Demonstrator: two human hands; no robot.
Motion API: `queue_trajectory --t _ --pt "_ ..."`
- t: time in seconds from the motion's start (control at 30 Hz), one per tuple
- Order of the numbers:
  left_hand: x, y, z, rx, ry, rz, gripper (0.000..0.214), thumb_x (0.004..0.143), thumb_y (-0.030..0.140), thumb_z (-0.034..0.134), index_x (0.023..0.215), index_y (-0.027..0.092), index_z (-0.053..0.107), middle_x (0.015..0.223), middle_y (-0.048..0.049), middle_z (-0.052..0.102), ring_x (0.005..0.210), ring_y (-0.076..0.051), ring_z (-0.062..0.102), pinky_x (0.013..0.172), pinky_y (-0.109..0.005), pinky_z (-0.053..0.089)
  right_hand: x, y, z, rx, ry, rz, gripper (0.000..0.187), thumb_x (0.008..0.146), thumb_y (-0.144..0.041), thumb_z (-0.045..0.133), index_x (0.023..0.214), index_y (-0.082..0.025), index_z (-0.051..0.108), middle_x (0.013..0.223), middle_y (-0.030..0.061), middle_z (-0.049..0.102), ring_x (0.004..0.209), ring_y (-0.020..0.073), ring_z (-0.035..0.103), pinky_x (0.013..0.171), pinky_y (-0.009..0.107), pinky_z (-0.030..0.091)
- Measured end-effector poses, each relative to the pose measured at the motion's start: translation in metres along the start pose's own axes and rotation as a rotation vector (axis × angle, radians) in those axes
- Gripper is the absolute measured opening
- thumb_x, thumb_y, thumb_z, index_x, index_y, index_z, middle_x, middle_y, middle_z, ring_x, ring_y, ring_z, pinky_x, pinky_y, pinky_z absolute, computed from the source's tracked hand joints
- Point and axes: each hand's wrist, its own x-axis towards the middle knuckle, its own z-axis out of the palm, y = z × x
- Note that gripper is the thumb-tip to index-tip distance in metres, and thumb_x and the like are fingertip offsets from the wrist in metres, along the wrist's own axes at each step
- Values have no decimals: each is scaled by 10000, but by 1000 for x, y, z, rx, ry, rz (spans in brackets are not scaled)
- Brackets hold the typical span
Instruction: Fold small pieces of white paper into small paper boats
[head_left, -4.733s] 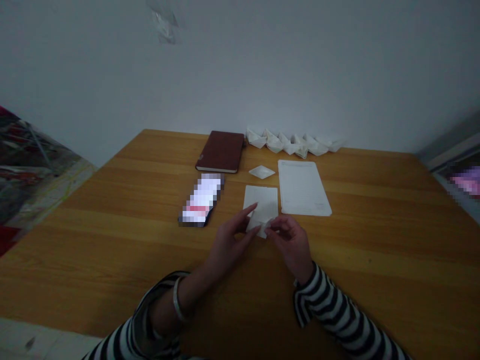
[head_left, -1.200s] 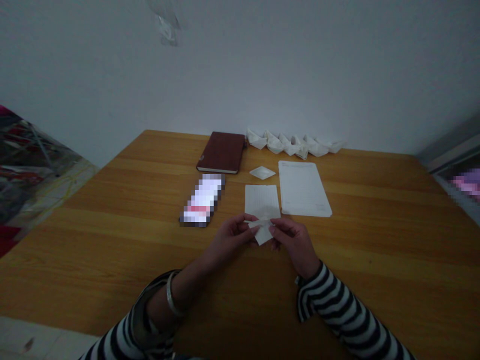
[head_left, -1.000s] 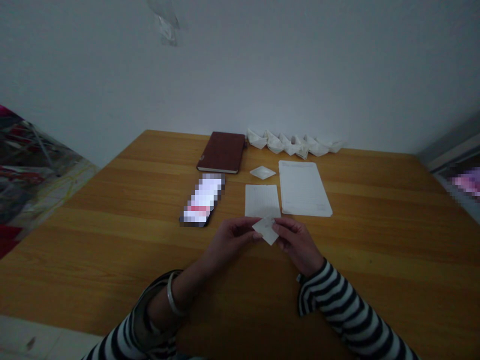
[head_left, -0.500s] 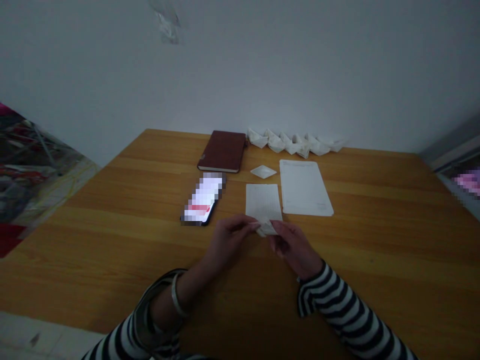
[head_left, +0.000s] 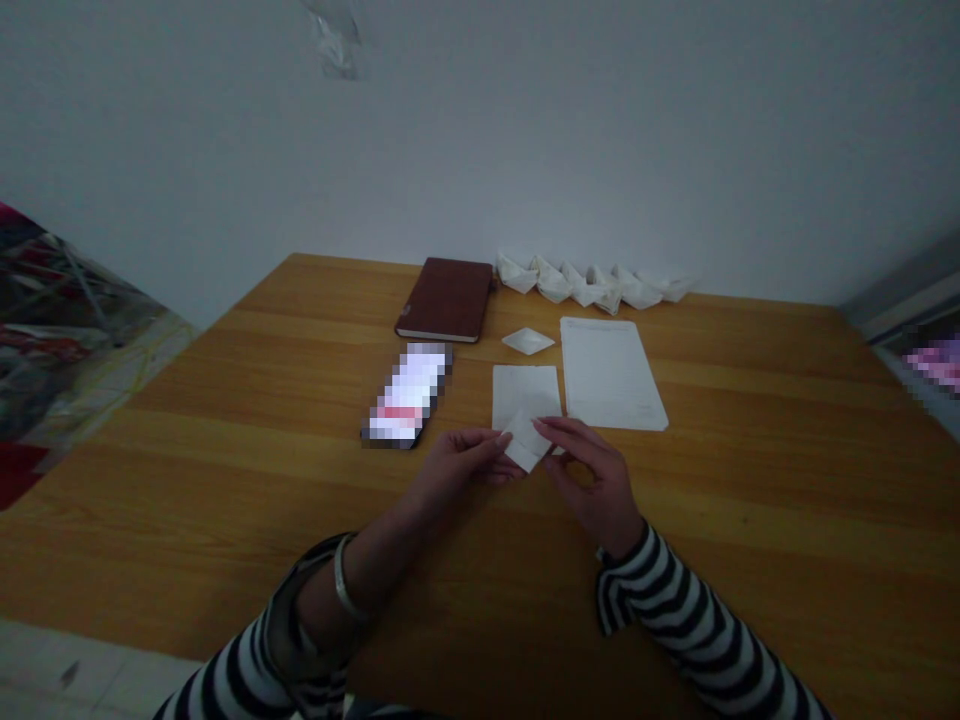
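On the rectangular wooden table (head_left: 225,520), a rectangular paper sheet (head_left: 517,390) lies central; a flat paper boat (head_left: 528,341) at 12 o'clock, a larger paper sheet (head_left: 611,375) at 2, a rectangular hardcover notebook (head_left: 444,300) at 11, a smartphone (head_left: 405,395) at 9, and a row of folded paper boats (head_left: 592,284) beyond.

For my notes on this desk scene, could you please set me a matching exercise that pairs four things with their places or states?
Things:
1. left hand
2. brown notebook
3. row of folded paper boats
4. large white paper sheet

Places or states:
A. closed, beyond the phone
B. with a bangle on its wrist
C. just right of the smaller paper sheet
D. along the far edge of the wooden table

Right pairs: 1-B, 2-A, 3-D, 4-C.
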Motion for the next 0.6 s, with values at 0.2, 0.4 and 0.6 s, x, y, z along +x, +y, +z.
queue_trajectory --t 0.2,0.4,0.6 --pt "-3 -6 6 153 -10 260 402 795 354 744 1127 143 665 757 -39 721 628 -120 654 582 -209 504 -5 7 1 86 114 135 273 802 -134 684 1012 -282 776 954 44 785 796 186 735 723 323 617" --pt "-7 -6 5 327 25 485 247 730 173 769 975 182 746 926 -55 768 833 -177 711 779 -274 565 -6 0 3 260 153 240 202 749 -144 741 884 -282 797 738 3 780 571 132 706 550 225 596" --pt "-8 -3 7 227 65 376 133 710 173 770 843 184 773 782 -24 788 714 -153 731 663 -216 573 -8 -1 2 276 136 277 64 712 -212 806 765 -231 775 692 13 765 594 139 719 569 212 590"
